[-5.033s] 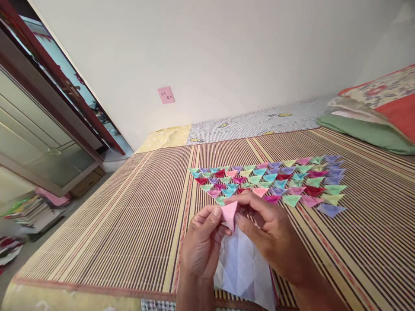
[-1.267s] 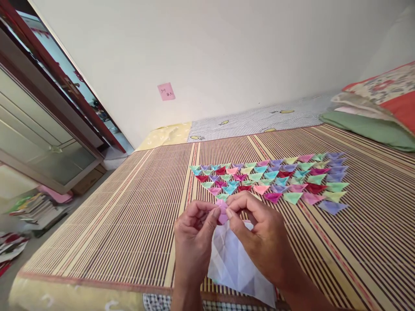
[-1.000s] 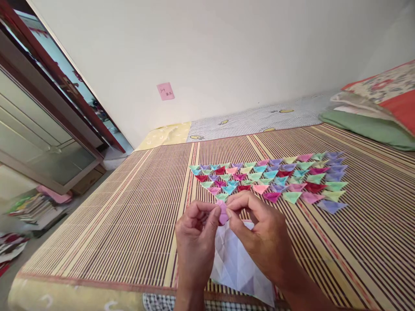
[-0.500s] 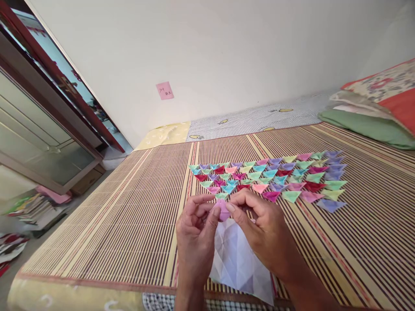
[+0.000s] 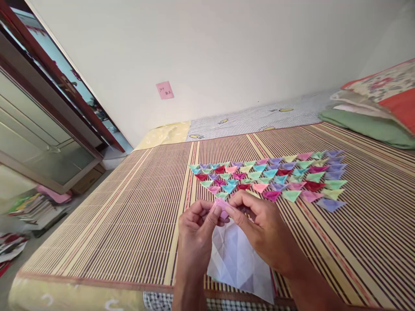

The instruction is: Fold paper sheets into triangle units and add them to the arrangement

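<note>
A small piece of folded pink-purple paper [image 5: 223,207] is pinched between my two hands. My left hand [image 5: 198,226] grips its left side between thumb and fingers. On the right side, my right hand [image 5: 259,229] presses it with thumb and forefinger; the fingertips behind the paper are partly hidden. Just below lies a creased, pale lavender-white paper sheet [image 5: 240,263] on the mat, partly under my right hand. Past my fingers, folded paper pieces [image 5: 270,173] in many colours lie in several rows, with a light green piece [image 5: 221,195] closest to the held paper.
A striped bamboo mat [image 5: 129,216] covers the bed. At the back right are a folded green cloth [image 5: 366,127] and a floral-and-red pillow [image 5: 389,90]. A pink note [image 5: 165,90] is stuck on the wall. Books [image 5: 30,209] are stacked low at the left.
The pink-purple paper has turned slightly in my fingers and now looks more angular. My left fingers have shifted a little and curl behind it. The rows of folded pieces are unchanged.
</note>
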Available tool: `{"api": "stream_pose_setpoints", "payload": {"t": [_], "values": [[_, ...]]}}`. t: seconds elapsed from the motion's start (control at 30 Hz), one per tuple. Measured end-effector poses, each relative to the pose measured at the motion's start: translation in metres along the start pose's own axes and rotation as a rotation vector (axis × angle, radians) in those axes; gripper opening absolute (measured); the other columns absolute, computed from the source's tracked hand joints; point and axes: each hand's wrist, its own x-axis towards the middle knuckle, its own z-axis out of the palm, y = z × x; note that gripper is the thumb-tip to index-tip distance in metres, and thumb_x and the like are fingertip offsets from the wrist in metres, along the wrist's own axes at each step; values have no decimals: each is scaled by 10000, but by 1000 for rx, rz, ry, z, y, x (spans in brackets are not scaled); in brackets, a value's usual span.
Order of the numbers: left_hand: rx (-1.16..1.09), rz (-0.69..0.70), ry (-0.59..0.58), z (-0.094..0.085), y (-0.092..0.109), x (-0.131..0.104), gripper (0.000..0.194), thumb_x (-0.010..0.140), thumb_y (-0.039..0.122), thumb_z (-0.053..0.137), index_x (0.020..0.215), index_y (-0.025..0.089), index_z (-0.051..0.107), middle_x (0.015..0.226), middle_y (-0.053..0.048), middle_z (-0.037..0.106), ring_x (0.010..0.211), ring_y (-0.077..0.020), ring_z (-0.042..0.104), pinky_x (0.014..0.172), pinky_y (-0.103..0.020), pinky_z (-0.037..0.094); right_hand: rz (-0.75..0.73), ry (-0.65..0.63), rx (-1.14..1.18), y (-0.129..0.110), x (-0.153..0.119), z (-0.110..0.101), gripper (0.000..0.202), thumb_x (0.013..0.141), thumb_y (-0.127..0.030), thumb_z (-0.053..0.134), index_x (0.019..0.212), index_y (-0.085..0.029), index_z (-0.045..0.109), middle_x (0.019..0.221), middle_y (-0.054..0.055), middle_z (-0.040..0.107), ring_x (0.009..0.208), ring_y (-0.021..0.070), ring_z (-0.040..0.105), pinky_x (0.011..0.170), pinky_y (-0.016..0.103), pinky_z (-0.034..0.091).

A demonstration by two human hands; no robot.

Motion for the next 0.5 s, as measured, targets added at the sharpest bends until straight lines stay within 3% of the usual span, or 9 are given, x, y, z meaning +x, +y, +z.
{"api": "stream_pose_setpoints", "payload": {"t": [0.3, 0.5], "values": [[-66, -20, -118, -2, -1, 3, 189, 960, 319, 716, 838, 184, 769, 762, -22, 746, 703, -133, 669, 719, -234, 544, 13, 7, 28, 1, -2, -2, 270, 986, -330, 596, 749, -202, 606, 699, -18, 584, 644, 141, 519, 574, 279, 397], [-34, -30, -113, -2, 3, 1, 178, 902, 301, 785, 780, 178, 746, 739, -5, 702, 721, -115, 626, 709, -208, 499, -17, -117, -79, 2, -2, -9, 235, 942, -241, 581, 710, -213, 553, 680, -28, 539, 645, 141, 484, 574, 279, 378]]}}
